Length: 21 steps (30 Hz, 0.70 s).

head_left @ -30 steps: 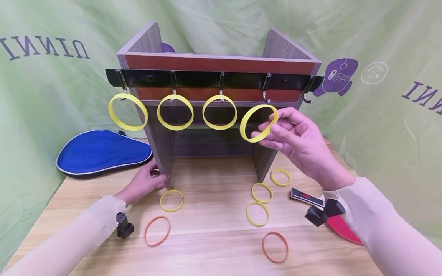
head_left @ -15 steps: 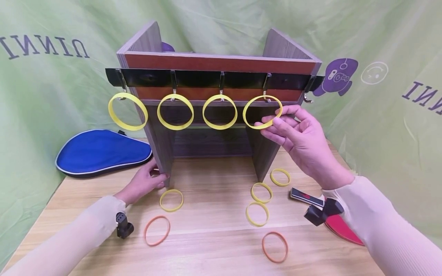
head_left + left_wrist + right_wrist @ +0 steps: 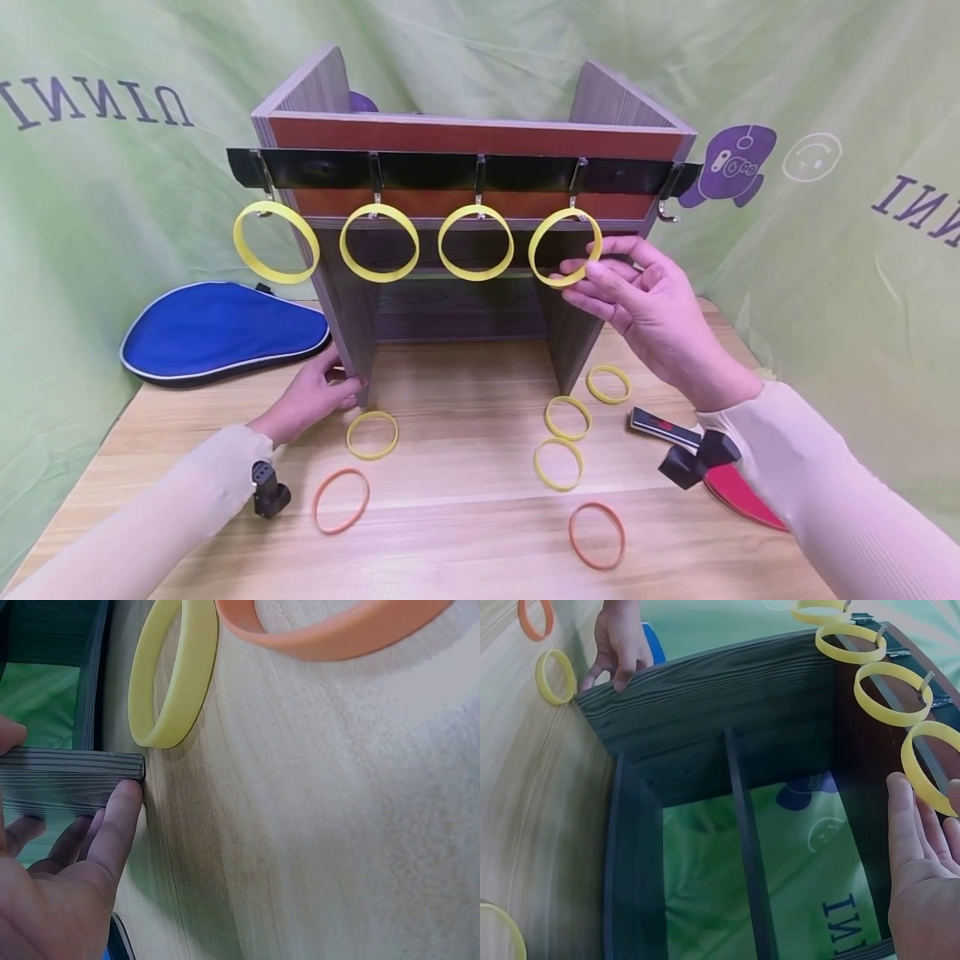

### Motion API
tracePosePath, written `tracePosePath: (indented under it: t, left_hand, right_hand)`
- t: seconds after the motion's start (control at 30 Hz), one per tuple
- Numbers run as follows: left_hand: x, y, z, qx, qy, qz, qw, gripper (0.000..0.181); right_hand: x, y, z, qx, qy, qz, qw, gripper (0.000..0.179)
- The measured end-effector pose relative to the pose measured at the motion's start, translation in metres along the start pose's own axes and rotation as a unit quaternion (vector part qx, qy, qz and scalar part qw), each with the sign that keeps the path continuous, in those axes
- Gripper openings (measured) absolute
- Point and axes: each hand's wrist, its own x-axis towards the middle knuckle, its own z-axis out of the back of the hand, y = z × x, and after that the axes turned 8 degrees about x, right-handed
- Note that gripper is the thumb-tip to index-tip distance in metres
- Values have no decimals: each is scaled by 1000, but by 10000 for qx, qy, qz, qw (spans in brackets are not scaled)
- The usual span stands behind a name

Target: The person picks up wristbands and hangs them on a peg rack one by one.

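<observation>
My right hand (image 3: 656, 312) pinches a yellow wristband (image 3: 532, 254) by its lower right side, thumb in front and fingers behind. The band's top is at the fourth hook (image 3: 577, 183) of a black hook rail (image 3: 427, 177). Three more yellow wristbands hang from the hooks to its left, the nearest being one wristband (image 3: 444, 258). At the far right, the fifth hook (image 3: 666, 215) is bare. My left hand (image 3: 311, 400) grips the lower front edge of the grey wooden shelf's left side panel (image 3: 67, 776), with fingers on both faces of it.
Several yellow wristbands, among them one band (image 3: 372, 457), lie on the wooden table (image 3: 465, 533). Two orange wristbands lie nearer, a left one (image 3: 366, 500) and a right one (image 3: 574, 546). A blue paddle case (image 3: 225, 329) is at left, a red table tennis paddle (image 3: 742, 496) at right.
My right hand has raised the yellow wristband from below the fourth hook up to it, and the band now faces forward there. The left hand has stayed on the panel.
</observation>
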Motion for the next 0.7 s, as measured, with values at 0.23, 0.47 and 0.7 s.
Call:
tracePosePath:
  t: [0.23,0.47,0.7]
  left_hand:
    - [1,1,0,-34,7,49,10000,54]
    - [0,0,0,-20,9,59,10000,55]
    - [0,1,0,-23,-26,1,10000,56]
  right_hand:
    - [-3,-6,4,35,-114,-315,9994,17]
    - [-14,-26,20,-666,57,-738,9950,16]
    - [-36,-47,43,-1568,349,-1522,9752,14]
